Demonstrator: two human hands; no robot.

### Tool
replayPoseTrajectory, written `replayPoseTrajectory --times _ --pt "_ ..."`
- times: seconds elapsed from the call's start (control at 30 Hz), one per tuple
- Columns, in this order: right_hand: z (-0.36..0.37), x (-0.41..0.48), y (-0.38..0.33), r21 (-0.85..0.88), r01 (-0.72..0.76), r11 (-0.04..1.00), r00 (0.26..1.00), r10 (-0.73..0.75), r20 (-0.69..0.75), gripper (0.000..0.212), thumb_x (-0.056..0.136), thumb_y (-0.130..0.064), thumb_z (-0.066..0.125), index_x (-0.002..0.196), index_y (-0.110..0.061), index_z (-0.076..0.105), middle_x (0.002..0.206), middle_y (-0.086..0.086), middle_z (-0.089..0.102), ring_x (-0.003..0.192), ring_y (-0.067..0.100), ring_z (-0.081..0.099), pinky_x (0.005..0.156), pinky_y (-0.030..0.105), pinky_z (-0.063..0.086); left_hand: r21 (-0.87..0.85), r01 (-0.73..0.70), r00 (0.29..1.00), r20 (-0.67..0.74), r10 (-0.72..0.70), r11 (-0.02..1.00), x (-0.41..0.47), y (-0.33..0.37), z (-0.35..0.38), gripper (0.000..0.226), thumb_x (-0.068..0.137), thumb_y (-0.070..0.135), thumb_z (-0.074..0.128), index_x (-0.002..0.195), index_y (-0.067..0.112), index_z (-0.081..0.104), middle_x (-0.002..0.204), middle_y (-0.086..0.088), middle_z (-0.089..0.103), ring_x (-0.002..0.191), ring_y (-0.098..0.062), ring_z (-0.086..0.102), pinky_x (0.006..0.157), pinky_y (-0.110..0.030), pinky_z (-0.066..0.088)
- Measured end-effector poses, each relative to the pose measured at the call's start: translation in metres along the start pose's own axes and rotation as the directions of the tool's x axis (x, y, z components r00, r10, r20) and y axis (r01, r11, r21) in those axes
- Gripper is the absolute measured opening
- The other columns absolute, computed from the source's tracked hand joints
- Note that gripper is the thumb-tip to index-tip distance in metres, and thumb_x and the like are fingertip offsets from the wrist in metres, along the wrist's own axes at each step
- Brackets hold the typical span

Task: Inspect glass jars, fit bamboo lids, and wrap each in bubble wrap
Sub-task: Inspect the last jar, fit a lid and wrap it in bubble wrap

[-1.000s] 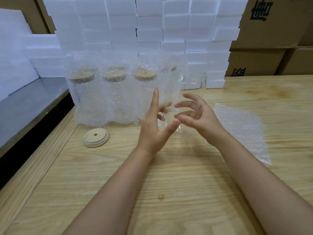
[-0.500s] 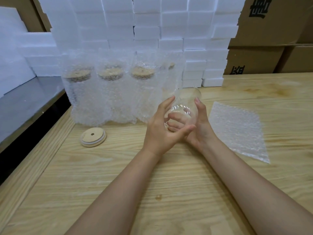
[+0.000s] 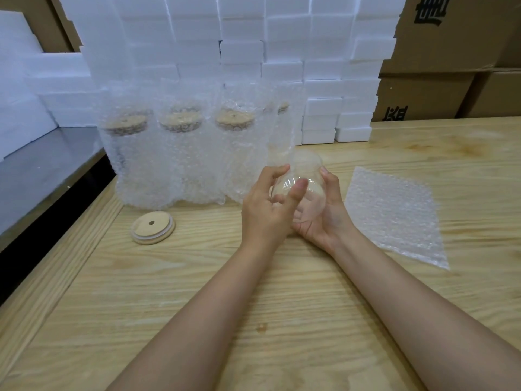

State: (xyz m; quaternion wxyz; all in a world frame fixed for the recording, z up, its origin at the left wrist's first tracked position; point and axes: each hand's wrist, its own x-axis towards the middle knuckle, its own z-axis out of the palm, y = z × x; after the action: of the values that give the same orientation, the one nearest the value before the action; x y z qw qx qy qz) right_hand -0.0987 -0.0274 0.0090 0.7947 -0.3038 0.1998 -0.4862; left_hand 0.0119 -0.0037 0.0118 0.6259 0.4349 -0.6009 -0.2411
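A clear glass jar point(image 3: 306, 182) without a lid is tipped on its side above the wooden table, its open mouth turned toward me. My left hand point(image 3: 267, 210) grips its left side, thumb across the rim. My right hand point(image 3: 324, 218) cups it from below and the right, fingers curled round it. A bamboo lid point(image 3: 152, 227) with a centre hole lies flat on the table to the left. A loose sheet of bubble wrap point(image 3: 394, 215) lies flat to the right.
Several jars wrapped in bubble wrap point(image 3: 180, 148), with bamboo lids on, stand in a row behind my hands. White foam blocks point(image 3: 282, 52) are stacked at the back, cardboard boxes point(image 3: 451, 66) at the right. A grey metal surface point(image 3: 42, 165) adjoins the table point(image 3: 282, 320) on the left.
A second ago both hands were spread with the jar barely visible. They have closed round the jar and tilted it, mouth toward me, holding it slightly lower.
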Motion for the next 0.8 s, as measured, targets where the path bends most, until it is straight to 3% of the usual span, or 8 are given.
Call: replayPoseTrajectory --times 0.07,0.2,0.37,0.47,0.6,0.7,0.8 --pt "0.001 -0.001 0.0 0.022 -0.009 1.0 0.998 0.01 -0.055 0.09 0.076 -0.057 0.054 0.146 -0.006 0.031 0.117 0.024 0.063 0.091 0.035 0.069 0.068 0.037 0.06 -0.011 -0.024 1.0 0.018 0.024 1.0 0.001 -0.002 -0.001 0.024 0.081 0.06 0.049 0.101 0.049 0.055 0.101 0.025 0.063 0.083 0.015 0.059 0.072 -0.011 0.045" --pt "0.0 0.0 -0.002 0.07 -0.002 0.998 0.992 0.011 -0.125 0.092 0.074 -0.058 0.054 0.148 -0.009 0.028 0.128 0.028 0.056 0.097 0.039 0.066 0.063 0.039 0.059 -0.034 -0.071 0.987 0.144 0.075 0.997 0.005 -0.01 -0.007 0.028 0.098 0.041 0.038 0.119 0.039 0.055 0.118 0.026 0.059 0.11 0.012 0.055 0.091 -0.007 0.039" --pt "-0.002 0.001 -0.003 0.097 0.009 0.995 0.988 0.006 -0.157 0.092 0.073 -0.057 0.057 0.146 -0.009 0.029 0.125 0.028 0.057 0.094 0.04 0.067 0.059 0.039 0.059 -0.049 -0.097 0.941 0.32 0.107 0.994 0.007 -0.018 -0.015 0.035 0.101 0.032 0.032 0.133 0.042 0.039 0.143 0.014 0.044 0.137 -0.003 0.039 0.113 -0.021 0.029" --pt "-0.001 0.0 -0.004 0.144 0.009 0.989 0.987 0.015 -0.162 0.096 0.07 -0.056 0.06 0.146 -0.006 0.028 0.124 0.029 0.056 0.091 0.04 0.069 0.058 0.038 0.058 0.003 -0.173 0.898 0.411 0.157 0.985 0.008 -0.021 -0.02 0.043 0.102 0.025 0.032 0.141 0.039 0.024 0.15 0.017 0.029 0.143 -0.004 0.027 0.116 -0.021 0.022" --pt "0.001 -0.002 -0.007 0.208 0.002 0.978 0.989 0.029 -0.147 0.098 0.068 -0.057 0.06 0.143 0.0 0.032 0.125 0.027 0.055 0.084 0.037 0.07 0.054 0.034 0.057 0.062 -0.216 0.851 0.502 0.156 0.974 0.008 -0.021 -0.021 0.053 0.102 0.023 0.035 0.148 0.032 0.009 0.161 0.001 0.015 0.147 -0.005 0.015 0.119 -0.024 0.015" --pt "0.001 -0.002 -0.007 0.218 -0.008 0.976 0.99 0.038 -0.135 0.102 0.066 -0.059 0.06 0.143 0.002 0.032 0.127 0.026 0.054 0.088 0.037 0.067 0.053 0.034 0.058 0.103 -0.223 0.834 0.535 0.135 0.969 0.008 -0.017 -0.022 0.062 0.099 0.024 0.04 0.152 0.02 0.006 0.162 -0.003 0.011 0.148 -0.009 0.013 0.121 -0.034 0.017" --pt "0.002 -0.002 -0.006 0.266 -0.008 0.964 0.992 0.041 -0.118 0.106 0.066 -0.059 0.062 0.147 0.0 0.025 0.128 0.025 0.053 0.092 0.038 0.065 0.049 0.032 0.056 0.155 -0.231 0.836 0.537 0.114 0.961 0.008 -0.011 -0.023 0.068 0.099 0.028 0.046 0.152 0.008 0.009 0.161 -0.005 0.012 0.148 -0.012 0.015 0.12 -0.03 0.018"
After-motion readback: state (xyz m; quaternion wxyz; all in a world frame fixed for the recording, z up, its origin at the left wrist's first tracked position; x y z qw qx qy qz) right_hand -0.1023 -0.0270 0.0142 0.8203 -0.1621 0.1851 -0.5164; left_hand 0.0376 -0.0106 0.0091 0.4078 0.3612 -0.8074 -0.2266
